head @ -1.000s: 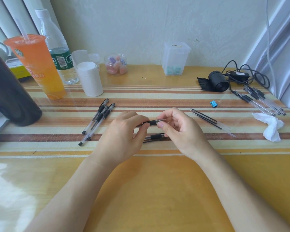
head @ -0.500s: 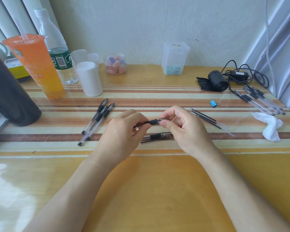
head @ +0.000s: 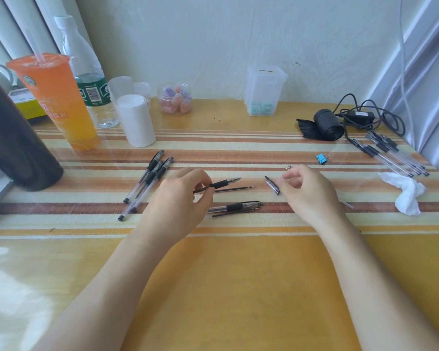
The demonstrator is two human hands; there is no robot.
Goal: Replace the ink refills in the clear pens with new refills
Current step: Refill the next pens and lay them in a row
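Observation:
My left hand (head: pixel 180 198) pinches a clear pen (head: pixel 222 184) by its barrel just behind the black grip. The pen's bare tip points right. My right hand (head: pixel 307 192) is a short way to the right of that tip and holds the pen cap (head: pixel 272 185) between its fingertips. A loose thin refill (head: pixel 236 190) lies on the table just below the held pen. Nearer to me lies a capped clear pen (head: pixel 241 206) with a dark refill (head: pixel 232 213) beside it. More refills are mostly hidden under my right hand; only their ends (head: pixel 288 167) show.
Three capped pens (head: pixel 147 181) lie to the left and several more pens (head: pixel 395 155) at the far right by a crumpled tissue (head: pixel 407 193). An orange drink cup (head: pixel 58 102), water bottle (head: pixel 89 79), white tube (head: pixel 136 120), clear box (head: pixel 262 93), blue binder clip (head: pixel 321 158) and black cable (head: pixel 360 117) stand behind.
My right hand has pulled the cap off the held pen and moved away to the right with it. The pen's tip is now bare. My left hand has stayed put.

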